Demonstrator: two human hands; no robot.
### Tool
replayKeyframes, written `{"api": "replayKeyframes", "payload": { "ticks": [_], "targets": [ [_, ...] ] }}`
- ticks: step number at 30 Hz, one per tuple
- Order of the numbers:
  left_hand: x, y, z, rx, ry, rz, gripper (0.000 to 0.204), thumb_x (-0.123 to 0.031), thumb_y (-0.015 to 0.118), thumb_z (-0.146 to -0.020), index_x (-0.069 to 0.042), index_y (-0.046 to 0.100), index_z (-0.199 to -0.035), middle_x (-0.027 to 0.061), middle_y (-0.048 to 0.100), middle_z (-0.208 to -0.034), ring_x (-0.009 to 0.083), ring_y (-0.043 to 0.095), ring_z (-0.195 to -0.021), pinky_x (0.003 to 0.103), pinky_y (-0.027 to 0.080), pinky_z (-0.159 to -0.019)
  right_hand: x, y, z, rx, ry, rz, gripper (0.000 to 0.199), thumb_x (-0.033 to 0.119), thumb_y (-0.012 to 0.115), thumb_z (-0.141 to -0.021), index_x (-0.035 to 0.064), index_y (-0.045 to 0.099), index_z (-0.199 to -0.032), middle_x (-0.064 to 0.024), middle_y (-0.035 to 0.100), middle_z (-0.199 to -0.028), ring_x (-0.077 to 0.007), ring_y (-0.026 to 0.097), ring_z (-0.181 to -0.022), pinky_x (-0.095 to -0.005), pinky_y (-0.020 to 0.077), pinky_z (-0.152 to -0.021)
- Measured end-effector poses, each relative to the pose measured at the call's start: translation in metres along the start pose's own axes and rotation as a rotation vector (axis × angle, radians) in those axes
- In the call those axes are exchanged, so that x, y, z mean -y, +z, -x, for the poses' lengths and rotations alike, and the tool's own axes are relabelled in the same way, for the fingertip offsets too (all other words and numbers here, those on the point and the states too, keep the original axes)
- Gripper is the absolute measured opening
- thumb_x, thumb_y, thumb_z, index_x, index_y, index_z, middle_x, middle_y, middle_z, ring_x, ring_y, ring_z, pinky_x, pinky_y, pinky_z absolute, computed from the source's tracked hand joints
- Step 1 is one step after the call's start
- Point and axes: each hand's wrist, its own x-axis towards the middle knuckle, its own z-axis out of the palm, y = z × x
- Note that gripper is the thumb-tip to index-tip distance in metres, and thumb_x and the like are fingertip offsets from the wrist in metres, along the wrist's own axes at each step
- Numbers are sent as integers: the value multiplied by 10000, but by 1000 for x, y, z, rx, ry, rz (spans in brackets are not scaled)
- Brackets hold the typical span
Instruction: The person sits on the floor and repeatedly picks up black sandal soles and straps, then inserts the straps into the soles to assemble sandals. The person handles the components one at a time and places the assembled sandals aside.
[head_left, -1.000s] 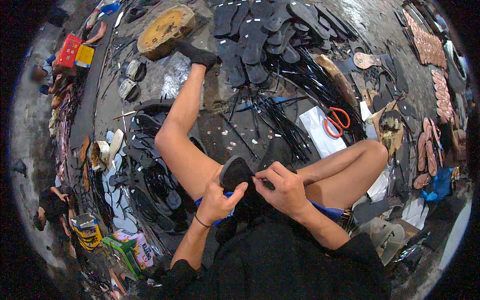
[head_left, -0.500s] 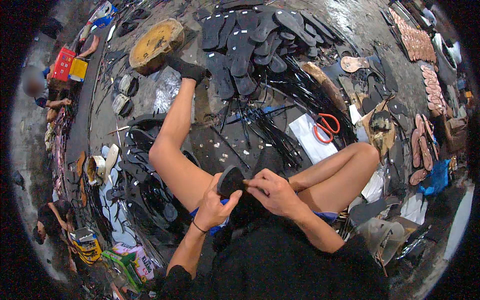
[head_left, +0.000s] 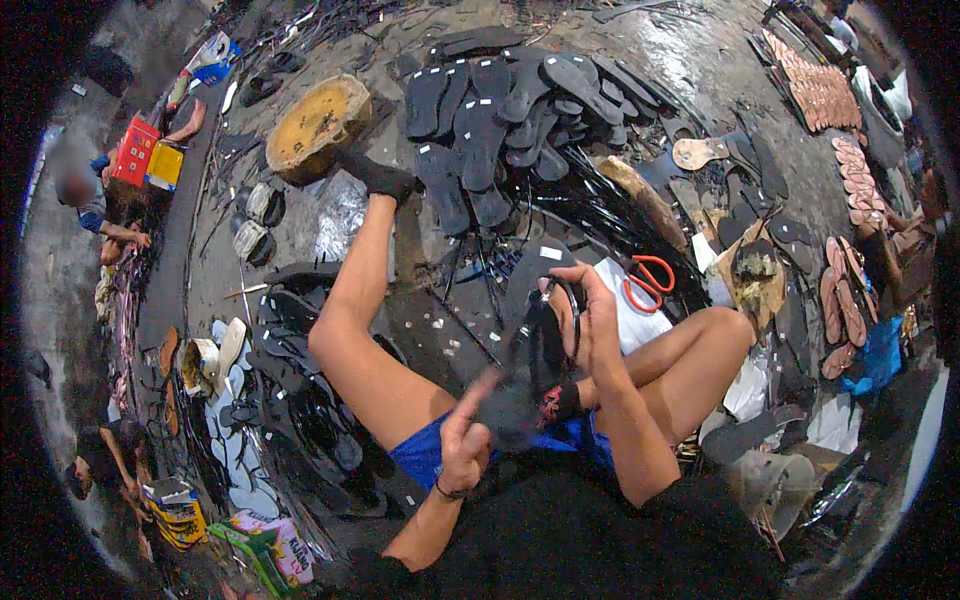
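While a black sandal [head_left: 538,350] hangs at the frame's centre, the right hand [head_left: 598,312] grips its upper part; the left hand [head_left: 465,445], index finger extended, is just beside it, contact unclear. Orange scissors [head_left: 648,285] lie right of centre.

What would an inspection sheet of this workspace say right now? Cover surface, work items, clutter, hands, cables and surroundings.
Surface: dark floor, dotted with pale scraps.
Job's things: black sandal with straps, white label at its far end, held in front of the lap.
Clutter: pile of dark soles ahead; thin black strips; orange-handled scissors at a white sheet; round wooden block.
Left hand: index finger extended, blurred; contact with the sandal unclear.
Right hand: grips the sandal near its straps.
Cables: nothing seen.
Surroundings: other people at far left, one beside a red box; tan sandals at right.
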Motion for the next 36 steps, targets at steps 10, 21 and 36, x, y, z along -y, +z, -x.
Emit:
{"api": "replayKeyframes", "payload": {
  "ticks": [10,21,36],
  "targets": [
    [14,-18,8,-87,-530,188,301,-138,570,-979,5,575,-1243,103,677,-1148,185,659,-1032,329,516,-932,8,3,-20,264,0,91,240,91,766,-794,85,748,-1033,-175,664,-1226,-311,592,-1235,-375,461,-1023],
    [-60,2,-76,-296,-177,-190,361,-27,615,-911,7,543,-1263,90,679,-1121,188,678,-926,363,585,-837,-18,35,22,558,800,-601,268,181,626,-979,27,619,-1198,-20,643,-979,-105,590,-833,-277,490,-735],
    [-140,-205,-200,-689,149,-864,690,-238,818,-828,44,481,-1360,170,642,-1167,274,617,-1050,426,469,-965,-155,158,-178,118,-75,707,446,222,727,-869,19,547,-1223,-217,525,-1273,-434,515,-1126,-491,433,-973]
  ]
}}
